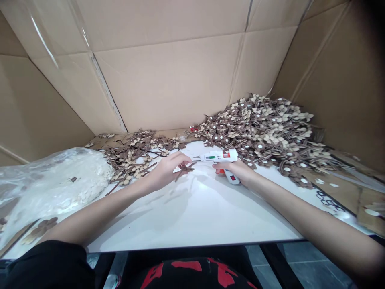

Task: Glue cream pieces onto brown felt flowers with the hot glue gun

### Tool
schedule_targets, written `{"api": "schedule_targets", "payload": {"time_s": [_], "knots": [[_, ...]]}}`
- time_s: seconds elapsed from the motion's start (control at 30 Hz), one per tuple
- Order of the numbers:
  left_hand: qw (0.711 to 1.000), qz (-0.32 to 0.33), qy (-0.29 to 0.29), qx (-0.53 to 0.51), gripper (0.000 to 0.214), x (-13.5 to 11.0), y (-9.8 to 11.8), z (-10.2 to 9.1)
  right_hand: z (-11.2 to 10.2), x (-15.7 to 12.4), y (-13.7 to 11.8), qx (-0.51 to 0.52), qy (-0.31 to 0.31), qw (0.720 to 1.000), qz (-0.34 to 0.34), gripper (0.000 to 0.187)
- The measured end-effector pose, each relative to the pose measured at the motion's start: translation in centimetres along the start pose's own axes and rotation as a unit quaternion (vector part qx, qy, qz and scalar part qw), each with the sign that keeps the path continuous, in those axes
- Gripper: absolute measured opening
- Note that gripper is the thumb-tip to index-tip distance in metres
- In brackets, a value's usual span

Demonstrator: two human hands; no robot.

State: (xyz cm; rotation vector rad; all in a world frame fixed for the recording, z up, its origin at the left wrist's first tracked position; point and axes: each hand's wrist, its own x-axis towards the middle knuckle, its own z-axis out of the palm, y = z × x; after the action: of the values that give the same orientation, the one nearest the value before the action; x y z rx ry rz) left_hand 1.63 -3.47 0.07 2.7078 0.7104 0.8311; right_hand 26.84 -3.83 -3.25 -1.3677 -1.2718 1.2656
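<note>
Tan cardboard walls (pixel 168 84) boxing in a glossy white tabletop (pixel 210 216)

On my remote feed, the wearer's R hand (pixel 239 170) is wrapped round the handle of a white plastic glue gun (pixel 219 155) w/ an orange trigger (pixel 221 171), a green label + a red-and-black switch (pixel 232 178). Gun is mid-table, held above the surface, slim nozzle (pixel 196 158) aimed L. L hand (pixel 168 168) has thumb + fingertips together, pinching a slim brown felt-like piece (pixel 181 174) over the tabletop. Nozzle tip is just beside those fingertips; I can't tell if they touch.

Back R, against the cardboard, I see a big heap of brown + cream flower-shaped cutouts (pixel 264 128) w/ thin brown strips and white round dots. A lower heap of brown + cream flowers and strips (pixel 135 154) lies behind the L forearm. Far L, next to it: a clear plastic bag of small white discs (pixel 69 176). Nearer the wearer, 1 loose brown flower (pixel 45 226) is by the L forearm.

R side: loose white discs (pixel 333 185), plus black looped shapes (pixel 329 200) I can't ID. Btwn the 2 heaps, at back, a red item (pixel 194 129), too small to tell.

Bottom: black sleeve (pixel 60 263), black garment w/ red patches (pixel 186 265), grey floor tiles (pixel 313 261).
</note>
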Motion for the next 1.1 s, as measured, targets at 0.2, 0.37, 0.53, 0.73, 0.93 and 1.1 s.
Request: {"api": "schedule_targets", "payload": {"time_s": [0.2,0.37,0.53,0.73,0.93,1.1], "knots": [[0.976,0.126,-0.063,0.165,0.023,-1.3,-0.1,0.3,-0.1,0.1,-0.1,0.000,-0.012,1.000,-0.003,0.013],[0.992,0.026,-0.080,0.093,0.019,-3.2,-1.2,1.5,0.0,-0.2,-0.5,-0.019,-0.021,1.000,0.001,0.012],[0.999,-0.037,-0.035,0.019,0.021,-3.2,-0.2,1.8,0.0,-0.6,-0.8,-0.016,-0.011,1.000,0.010,0.011],[0.996,-0.066,-0.057,-0.017,0.025,-3.0,-0.4,1.8,0.1,-0.6,-0.8,-0.026,-0.015,0.999,0.020,0.013],[0.997,-0.057,-0.051,-0.026,0.020,-3.2,-0.9,2.2,-0.1,-0.4,-0.5,-0.036,-0.023,0.999,0.005,0.014],[0.997,-0.049,-0.050,-0.029,0.020,-3.1,-0.8,2.3,-0.3,-0.1,0.0,-0.055,-0.029,0.998,-0.004,0.015]]}}
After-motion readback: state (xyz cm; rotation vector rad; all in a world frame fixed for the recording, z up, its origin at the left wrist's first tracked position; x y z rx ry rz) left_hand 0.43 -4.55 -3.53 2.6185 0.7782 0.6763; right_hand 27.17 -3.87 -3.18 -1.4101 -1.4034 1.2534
